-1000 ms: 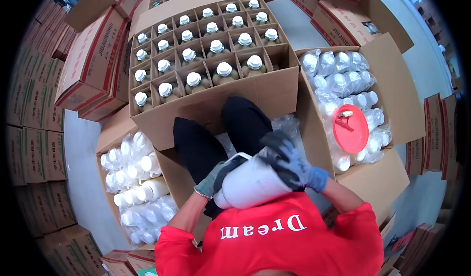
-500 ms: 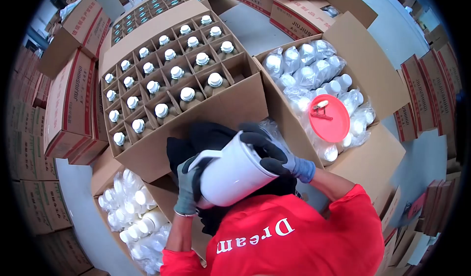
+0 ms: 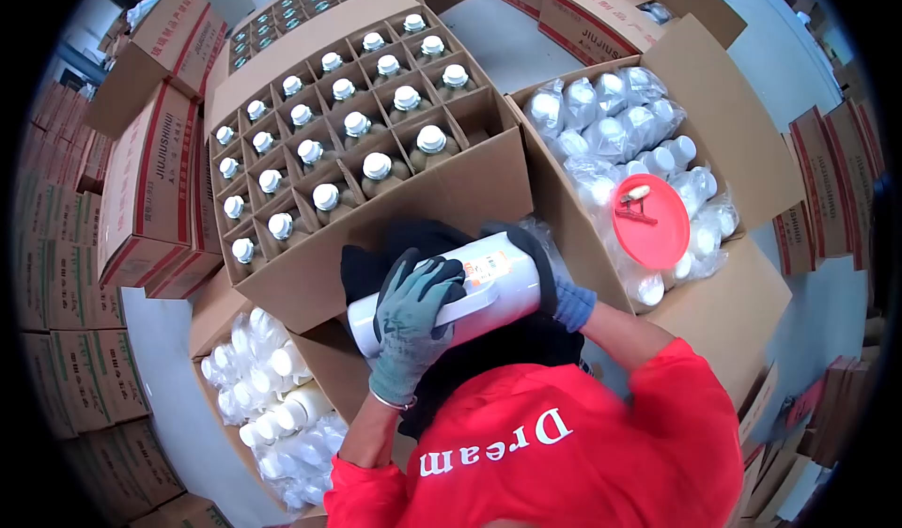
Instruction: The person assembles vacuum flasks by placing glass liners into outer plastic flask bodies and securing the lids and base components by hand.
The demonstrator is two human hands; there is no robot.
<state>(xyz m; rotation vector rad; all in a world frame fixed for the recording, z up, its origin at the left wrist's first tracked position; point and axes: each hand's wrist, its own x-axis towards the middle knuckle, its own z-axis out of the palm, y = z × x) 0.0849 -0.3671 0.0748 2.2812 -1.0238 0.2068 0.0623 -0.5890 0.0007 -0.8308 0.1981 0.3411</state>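
- The white container is held between the two hands, in front of the red shirt; it is touched by both, so neither hand is nearer.
- Its long axis is laid crosswise from hand to hand, with the right end set somewhat farther forward than the left.
- The left hand is clamped over the container's left part, beside the handle; whether the handle itself is gripped cannot be told.
- The right hand is wrapped around the right end and is partly hidden by it.
- The printed label is turned upward between the hands.
- The divided carton is placed ahead of both hands; the red dish is set beyond the right hand, to its right.
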